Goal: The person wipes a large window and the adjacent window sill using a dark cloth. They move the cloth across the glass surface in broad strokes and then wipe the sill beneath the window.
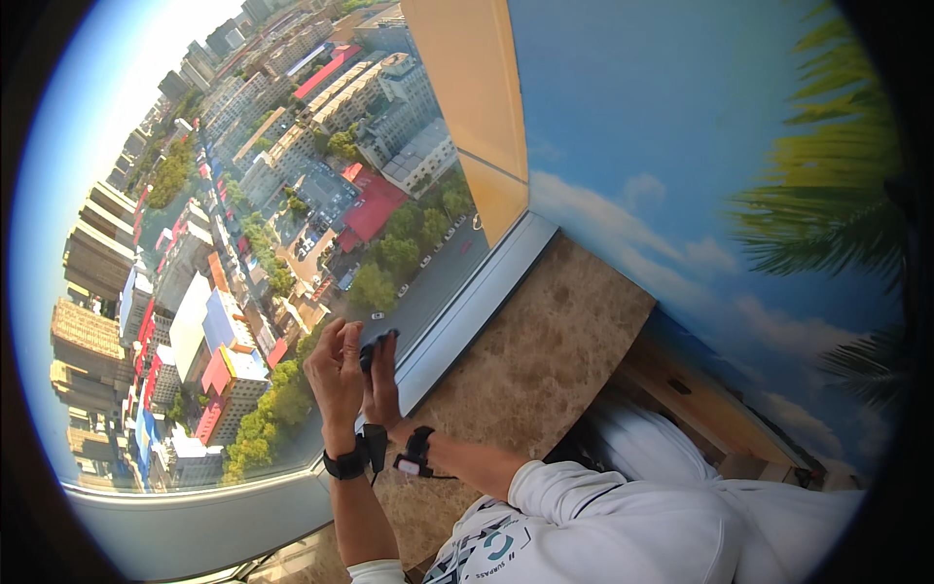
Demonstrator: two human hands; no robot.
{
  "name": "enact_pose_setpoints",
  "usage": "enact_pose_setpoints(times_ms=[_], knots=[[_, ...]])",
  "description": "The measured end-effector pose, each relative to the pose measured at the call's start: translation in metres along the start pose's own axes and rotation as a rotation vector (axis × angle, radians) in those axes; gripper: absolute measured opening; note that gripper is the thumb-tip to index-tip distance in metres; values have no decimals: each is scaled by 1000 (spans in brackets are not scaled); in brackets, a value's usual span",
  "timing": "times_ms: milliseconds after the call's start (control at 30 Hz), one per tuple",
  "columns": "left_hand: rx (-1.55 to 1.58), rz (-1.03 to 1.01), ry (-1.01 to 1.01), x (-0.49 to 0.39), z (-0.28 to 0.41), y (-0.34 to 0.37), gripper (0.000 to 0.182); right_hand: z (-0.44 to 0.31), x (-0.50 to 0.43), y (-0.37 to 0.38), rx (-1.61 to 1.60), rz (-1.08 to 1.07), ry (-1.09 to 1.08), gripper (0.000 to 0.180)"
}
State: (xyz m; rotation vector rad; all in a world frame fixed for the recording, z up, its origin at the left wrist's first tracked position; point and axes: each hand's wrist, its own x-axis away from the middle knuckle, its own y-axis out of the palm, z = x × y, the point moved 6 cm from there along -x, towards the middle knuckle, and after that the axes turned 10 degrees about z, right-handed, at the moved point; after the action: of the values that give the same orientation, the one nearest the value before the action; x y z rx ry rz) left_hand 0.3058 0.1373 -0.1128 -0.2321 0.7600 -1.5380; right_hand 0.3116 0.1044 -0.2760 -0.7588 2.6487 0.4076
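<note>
My left hand (334,376) is raised in front of a large window pane (408,241), its fingers bent and its back turned up. Close beside it, my right hand (381,387) is held up with the fingers pointing towards the glass. A small dark shape (367,355) shows at the right fingers; whether it is a held object or a reflection cannot be made out. Contact with the pane is also unclear. Black straps with small devices circle both wrists: the left wrist strap (346,463) and the right wrist strap (418,442).
A brown marbled stone sill (525,350) runs below the grey window frame (474,299). To the right stands a wall (620,146) painted with sky and palm leaves. Beneath the sill is a wooden panel (678,387). Outside, far below, lie buildings, trees and a street.
</note>
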Motion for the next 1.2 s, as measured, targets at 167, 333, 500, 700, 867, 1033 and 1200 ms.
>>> enact_pose_setpoints(times_ms=[167, 333, 500, 700, 867, 1033, 1200], knots=[[48, 66, 12, 4, -8, -8, 35, 78, -123, -36, 208, 183, -39, 58], [28, 62, 33, 8, -11, 0, 34, 135, -150, -64, 82, 465, 515, 60], [18, 99, 86, -2, 2, 7, 30, 14, -95, -19, -70, 208, 212, 61], [45, 146, 83, -1, -1, -5, 33, 15, -218, -40, 134, 269, -173, 58], [16, 48, 63, 4, -7, 24, 32, 133, -212, -77, -52, 441, 318, 62], [-37, -54, 60, 3, -4, 73, 31, 135, -203, -71, -63, 413, 407, 62], [-56, -111, 79, -1, 2, 97, 29, 63, -281, -76, 48, 321, -49, 60]])
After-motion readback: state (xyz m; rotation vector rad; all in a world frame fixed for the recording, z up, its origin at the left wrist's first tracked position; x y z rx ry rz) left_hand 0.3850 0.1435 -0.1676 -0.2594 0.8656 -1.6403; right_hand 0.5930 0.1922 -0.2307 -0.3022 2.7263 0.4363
